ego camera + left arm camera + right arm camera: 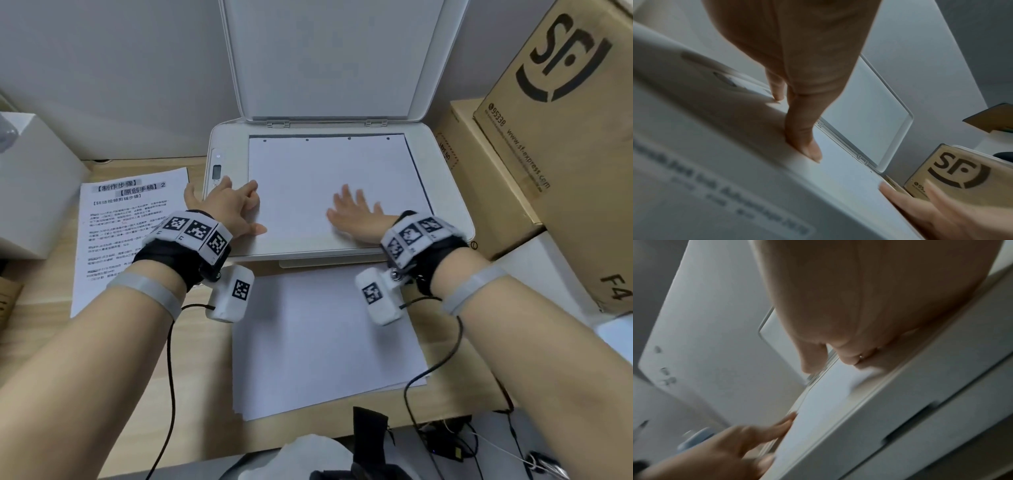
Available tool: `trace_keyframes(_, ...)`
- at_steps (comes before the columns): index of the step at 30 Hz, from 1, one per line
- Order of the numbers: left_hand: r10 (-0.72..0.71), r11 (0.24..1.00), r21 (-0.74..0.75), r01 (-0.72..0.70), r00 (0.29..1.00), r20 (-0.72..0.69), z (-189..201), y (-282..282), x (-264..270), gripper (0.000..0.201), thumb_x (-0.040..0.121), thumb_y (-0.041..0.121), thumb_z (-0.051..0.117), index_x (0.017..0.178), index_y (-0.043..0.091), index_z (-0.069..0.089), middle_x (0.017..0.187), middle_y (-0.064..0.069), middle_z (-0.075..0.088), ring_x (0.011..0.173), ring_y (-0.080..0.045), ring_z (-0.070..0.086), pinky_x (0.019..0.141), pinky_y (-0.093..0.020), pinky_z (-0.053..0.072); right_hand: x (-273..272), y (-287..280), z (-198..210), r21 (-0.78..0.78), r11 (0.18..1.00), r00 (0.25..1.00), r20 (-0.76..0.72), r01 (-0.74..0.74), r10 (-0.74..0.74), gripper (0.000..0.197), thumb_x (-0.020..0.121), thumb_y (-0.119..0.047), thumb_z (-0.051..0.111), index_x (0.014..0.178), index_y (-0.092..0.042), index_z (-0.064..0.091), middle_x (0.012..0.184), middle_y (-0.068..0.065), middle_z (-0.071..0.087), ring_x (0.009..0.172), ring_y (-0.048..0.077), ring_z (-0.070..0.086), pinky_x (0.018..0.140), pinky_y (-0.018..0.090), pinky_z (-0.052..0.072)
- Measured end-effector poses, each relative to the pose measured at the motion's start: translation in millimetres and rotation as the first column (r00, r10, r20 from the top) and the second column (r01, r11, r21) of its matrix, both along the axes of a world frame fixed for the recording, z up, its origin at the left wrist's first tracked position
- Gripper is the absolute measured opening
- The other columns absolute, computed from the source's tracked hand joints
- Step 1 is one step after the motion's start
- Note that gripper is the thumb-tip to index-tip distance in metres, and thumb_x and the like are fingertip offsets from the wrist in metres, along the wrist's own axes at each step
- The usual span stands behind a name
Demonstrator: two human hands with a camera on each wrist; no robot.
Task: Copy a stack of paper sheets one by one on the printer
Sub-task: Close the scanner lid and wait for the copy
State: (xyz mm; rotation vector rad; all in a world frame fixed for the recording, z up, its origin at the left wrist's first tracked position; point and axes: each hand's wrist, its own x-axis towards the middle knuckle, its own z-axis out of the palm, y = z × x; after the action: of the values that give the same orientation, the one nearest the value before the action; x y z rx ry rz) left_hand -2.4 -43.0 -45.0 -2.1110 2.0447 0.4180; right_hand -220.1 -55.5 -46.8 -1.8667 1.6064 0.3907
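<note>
A white printer stands at the back of the desk with its scanner lid raised. A blank-side-up sheet with punch holes along its far edge lies on the scanner glass. My left hand rests with straight fingers on the sheet's left edge, thumb on its near left corner. My right hand lies flat, fingers spread, on the sheet's near middle. In the left wrist view my left fingertips press the sheet. A white paper stack lies on the desk before the printer.
A printed page with Chinese text lies on the desk left of the printer. Cardboard boxes crowd the right side. A white box sits at the far left. Cables trail along the front edge.
</note>
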Motion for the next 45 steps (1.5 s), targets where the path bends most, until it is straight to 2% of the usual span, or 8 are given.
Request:
trace_keyframes(11,-0.062,0.997,0.042,0.057,0.989,0.135,7,-10,2,0.071,0.083,0.061,0.056,0.145,0.036,0.032,0.153,0.013,0.027,0.141,-0.013,0.027,0.114,-0.052,0.0,-74,-16,28,0.042,0.983,0.982,-0.063,0.179,-0.176,0.073,0.099,-0.052,0.019,0.149,-0.007,-0.007,0.158,0.01,-0.01,0.146,0.027,-0.003,0.118,0.043,0.004)
trace_keyframes(18,0.108,0.97,-0.193,-0.145,0.976,-0.191,45,-38,-9,0.029,0.093,0.041,0.054,0.098,0.017,0.071,0.094,-0.003,0.063,0.092,-0.026,0.058,0.075,-0.029,0.04,-60,-61,85,-0.097,0.929,0.931,0.105,0.358,-0.348,0.077,0.096,-0.055,0.028,0.149,-0.003,0.008,0.148,0.014,0.034,0.133,0.03,0.037,0.102,0.033,0.033)
trace_keyframes(22,0.156,0.857,-0.256,-0.448,0.698,-0.699,65,-78,-12,0.041,0.094,0.027,0.056,0.13,0.007,0.053,0.129,-0.012,0.058,0.121,-0.026,0.053,0.098,-0.03,0.038,-59,-110,111,-0.047,0.791,0.727,0.43,0.611,-0.535,0.062,0.096,-0.046,0.041,0.141,-0.004,0.034,0.119,0.012,0.047,0.103,0.025,0.046,0.085,0.028,0.035)
trace_keyframes(29,0.128,0.695,-0.118,-0.709,0.284,-0.95,106,-156,-16,0.075,0.098,0.03,0.048,0.151,0.007,0.0,0.159,-0.012,0.007,0.146,-0.021,0.014,0.113,-0.027,0.016,-63,-176,135,-0.106,0.567,0.496,0.631,0.817,-0.597,0.089,0.089,-0.033,0.06,0.15,-0.006,0.001,0.157,0.014,0.009,0.144,0.028,0.016,0.116,0.042,0.017)
trace_keyframes(35,0.133,0.759,-0.064,-0.648,0.251,-0.959,114,-177,-16,0.082,0.096,0.037,0.05,0.151,0.005,-0.002,0.159,-0.013,0.01,0.145,-0.024,0.018,0.116,-0.034,0.018,-71,-199,151,-0.033,0.51,0.362,0.743,0.86,-0.563,0.096,0.087,-0.026,0.064,0.149,-0.007,-0.007,0.158,0.012,0.006,0.143,0.028,0.017,0.115,0.04,0.019)
trace_keyframes(40,0.092,0.745,-0.089,-0.661,0.234,-0.968,99,-188,-1,0.113,0.054,0.063,0.054,0.147,0.005,0.025,0.15,-0.015,0.034,0.139,-0.028,0.033,0.115,-0.046,0.027,-73,-193,153,0.111,0.503,0.196,0.833,0.857,-0.517,0.098,0.087,-0.03,0.063,0.15,-0.011,-0.009,0.158,0.01,0.008,0.143,0.028,0.019,0.112,0.041,0.02)
trace_keyframes(44,0.102,0.735,-0.115,-0.668,0.278,-0.955,118,-149,-16,0.087,0.08,0.058,0.05,0.148,0.01,0.026,0.152,-0.01,0.033,0.14,-0.023,0.03,0.116,-0.04,0.024,-72,-155,170,0.006,0.447,0.191,0.898,0.895,-0.396,0.095,0.082,-0.046,0.06,0.152,-0.018,0.003,0.158,0.009,0.002,0.145,0.028,0.009,0.113,0.044,0.017)
trace_keyframes(45,0.08,0.728,-0.152,-0.669,0.303,-0.95,119,-139,-18,0.074,0.089,0.052,0.047,0.147,0.011,0.03,0.149,-0.008,0.037,0.138,-0.022,0.035,0.114,-0.037,0.027,-70,-144,172,0.143,0.38,-0.049,0.968,0.914,-0.247,0.078,0.088,-0.048,0.051,0.151,-0.022,0.014,0.158,0.009,0.002,0.145,0.03,0.006,0.112,0.045,0.017)
